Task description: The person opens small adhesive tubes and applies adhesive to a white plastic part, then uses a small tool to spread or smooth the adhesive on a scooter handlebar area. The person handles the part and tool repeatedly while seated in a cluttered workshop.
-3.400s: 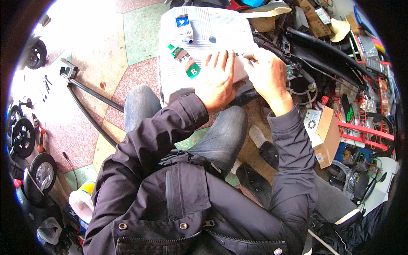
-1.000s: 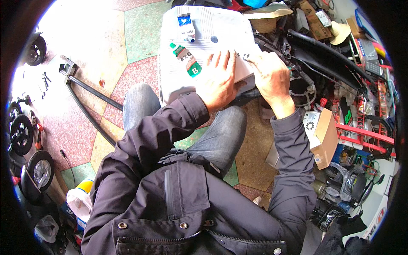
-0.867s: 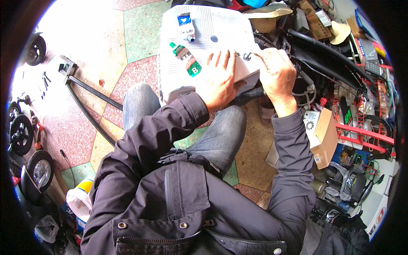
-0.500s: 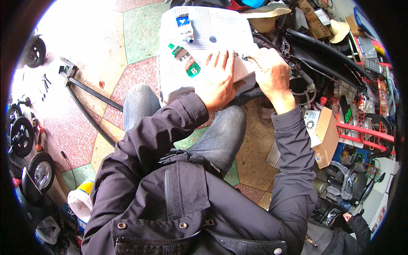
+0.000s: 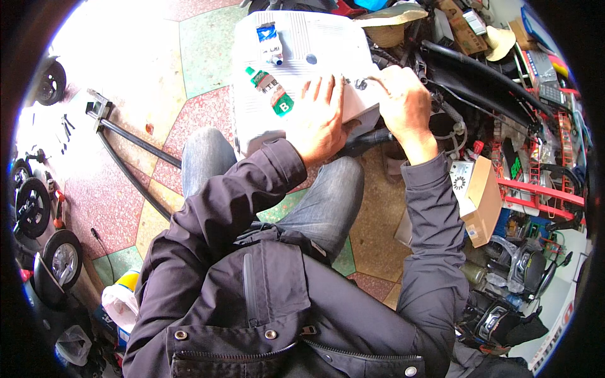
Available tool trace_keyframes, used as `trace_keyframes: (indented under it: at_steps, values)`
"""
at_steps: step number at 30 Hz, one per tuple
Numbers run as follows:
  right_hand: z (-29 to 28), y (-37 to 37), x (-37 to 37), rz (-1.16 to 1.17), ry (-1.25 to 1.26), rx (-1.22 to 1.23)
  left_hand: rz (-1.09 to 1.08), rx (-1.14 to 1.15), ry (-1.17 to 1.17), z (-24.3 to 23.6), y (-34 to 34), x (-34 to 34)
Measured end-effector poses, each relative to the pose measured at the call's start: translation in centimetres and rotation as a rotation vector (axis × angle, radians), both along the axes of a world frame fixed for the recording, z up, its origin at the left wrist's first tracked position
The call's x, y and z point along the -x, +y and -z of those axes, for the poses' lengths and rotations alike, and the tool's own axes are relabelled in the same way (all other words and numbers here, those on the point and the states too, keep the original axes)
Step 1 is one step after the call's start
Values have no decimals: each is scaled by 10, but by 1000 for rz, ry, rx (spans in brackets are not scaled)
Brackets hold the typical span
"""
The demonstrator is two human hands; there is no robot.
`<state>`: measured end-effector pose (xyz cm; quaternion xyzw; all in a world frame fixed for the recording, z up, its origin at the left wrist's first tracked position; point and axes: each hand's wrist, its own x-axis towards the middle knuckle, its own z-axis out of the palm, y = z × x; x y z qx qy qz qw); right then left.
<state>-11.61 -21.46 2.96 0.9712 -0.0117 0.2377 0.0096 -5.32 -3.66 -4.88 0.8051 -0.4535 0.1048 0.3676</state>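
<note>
A white ribbed panel [image 5: 340, 38] lies over my knees. A blue-and-white tube [image 5: 269, 44] and a green tube with a pink band [image 5: 271, 91] lie on it. My left hand [image 5: 318, 123] rests open on the panel, fingers stretched out beside the green tube. At the panel's right edge my right hand [image 5: 405, 107] is closed in a pinch, beside small dark marks or pieces [image 5: 360, 84] on the white surface; what it grips is hidden by the fingers.
A black tube frame [image 5: 142, 142] lies on the tiled floor, with small wheels [image 5: 62, 257] at the left. A white-and-yellow container [image 5: 120, 299] stands lower left. On the right are a cardboard box [image 5: 482, 201], red metal frames [image 5: 539, 192], black parts [image 5: 476, 82] and straw hats [image 5: 501, 44].
My right hand has shifted slightly up along the panel's edge; my left hand stays put. Another person's shoe and leg at lower right, and later a hand there, are no longer visible.
</note>
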Motion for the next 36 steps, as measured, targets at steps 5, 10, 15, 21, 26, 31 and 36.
trace_keyframes:
  at_steps: [5,10,15,21,26,31,36]
  values:
    - [0,1,10,9,2,-125,22,6,-6,1,-3,2]
    - [8,-7,16,189,2,-607,27,-7,8,1,-3,2]
    - [14,-11,14,246,88,-818,24,-25,-10,-3,3,-1]
    - [27,-14,10,235,16,-953,12,-11,-14,-2,3,-1]
    - [28,-10,11,267,27,-944,24,19,-12,1,-1,1]
    - [19,-1,6,232,37,-999,25,13,-10,0,-1,0]
    - [21,-13,4,240,-15,-947,11,8,-24,0,2,-1]
